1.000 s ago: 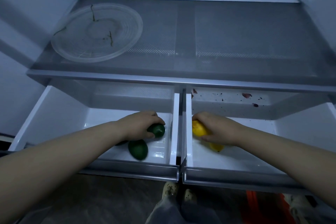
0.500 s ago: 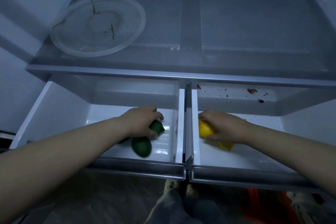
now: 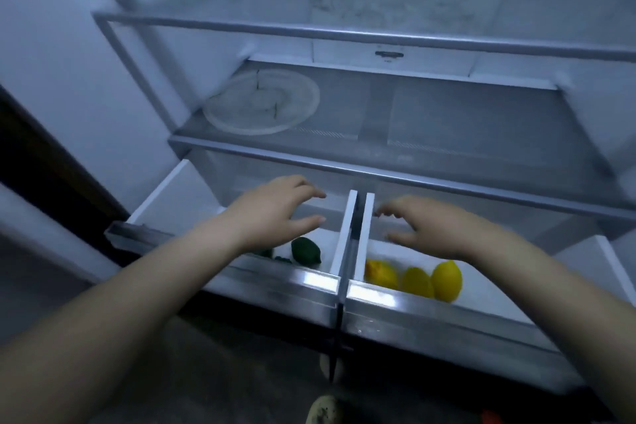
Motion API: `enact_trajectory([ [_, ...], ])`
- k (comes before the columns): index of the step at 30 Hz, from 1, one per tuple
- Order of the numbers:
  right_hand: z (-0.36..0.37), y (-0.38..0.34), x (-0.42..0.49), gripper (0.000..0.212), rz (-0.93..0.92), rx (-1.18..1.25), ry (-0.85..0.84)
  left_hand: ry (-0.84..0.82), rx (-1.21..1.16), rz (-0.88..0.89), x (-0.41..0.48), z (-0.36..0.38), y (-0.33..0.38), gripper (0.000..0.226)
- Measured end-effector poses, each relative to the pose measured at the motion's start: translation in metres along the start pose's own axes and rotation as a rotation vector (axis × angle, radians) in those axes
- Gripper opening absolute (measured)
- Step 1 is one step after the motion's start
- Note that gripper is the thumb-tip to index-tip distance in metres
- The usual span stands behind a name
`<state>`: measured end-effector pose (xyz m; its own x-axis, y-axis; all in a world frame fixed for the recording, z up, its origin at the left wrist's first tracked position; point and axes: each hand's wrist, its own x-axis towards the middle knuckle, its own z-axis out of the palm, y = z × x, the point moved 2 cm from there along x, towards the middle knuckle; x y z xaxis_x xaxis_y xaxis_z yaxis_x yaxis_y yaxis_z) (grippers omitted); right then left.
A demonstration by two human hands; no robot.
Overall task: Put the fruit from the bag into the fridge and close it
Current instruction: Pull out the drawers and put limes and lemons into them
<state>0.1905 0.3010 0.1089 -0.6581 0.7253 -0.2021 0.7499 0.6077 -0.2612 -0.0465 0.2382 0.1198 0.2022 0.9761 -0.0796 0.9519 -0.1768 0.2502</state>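
Both fingers-spread and empty, left hand [image 3: 275, 213] and right hand [image 3: 433, 231] should probably push drawer fronts [image 3: 261, 280] in squarely, together.

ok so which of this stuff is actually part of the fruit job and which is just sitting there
Part of the job:
- green fruit in the left drawer
- yellow fruit in the right drawer
- left hand and right hand, open above the drawers, holding nothing

Just lying about:
- clear round plate on the shelf above the drawers
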Motion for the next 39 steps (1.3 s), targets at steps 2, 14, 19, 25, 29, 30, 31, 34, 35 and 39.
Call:
enact_trajectory([
  [2,-0.018,-0.022,-0.014,0.043,-0.072,0.015,0.155,0.124,0.05,-0.018,-0.029,-0.014,0.015,0.062],
  [14,-0.037,-0.209,-0.061,0.049,-0.668,0.14,0.454,0.508,0.185,-0.415,-0.256,-0.063,0.035,0.065],
  [19,-0.014,-0.328,-0.086,0.047,-0.935,0.238,0.291,0.578,0.222,-0.666,-0.373,-0.061,0.029,0.061],
  [25,0.042,-0.478,-0.127,0.047,-1.239,0.202,0.122,0.674,0.25,-0.954,-0.533,-0.045,0.022,0.05],
  [29,0.086,-0.593,-0.166,0.049,-1.385,0.178,0.032,0.657,0.297,-1.2,-0.662,-0.028,0.02,0.048],
  [30,0.098,-0.623,-0.179,0.051,-1.427,0.18,0.005,0.655,0.299,-1.26,-0.696,-0.023,0.022,0.05],
  [31,0.111,-0.652,-0.192,0.052,-1.47,0.176,-0.008,0.652,0.301,-1.316,-0.73,-0.018,0.024,0.052],
  [34,0.152,-0.731,-0.231,0.054,-1.579,0.18,-0.018,0.622,0.318,-1.51,-0.822,0.003,0.033,0.06],
  [35,0.167,-0.753,-0.244,0.055,-1.607,0.19,-0.038,0.605,0.32,-1.577,-0.849,0.013,0.037,0.063],
  [39,0.226,-0.822,-0.288,0.06,-1.717,0.155,-0.134,0.547,0.272,-1.757,-0.93,0.054,0.052,0.072],
])
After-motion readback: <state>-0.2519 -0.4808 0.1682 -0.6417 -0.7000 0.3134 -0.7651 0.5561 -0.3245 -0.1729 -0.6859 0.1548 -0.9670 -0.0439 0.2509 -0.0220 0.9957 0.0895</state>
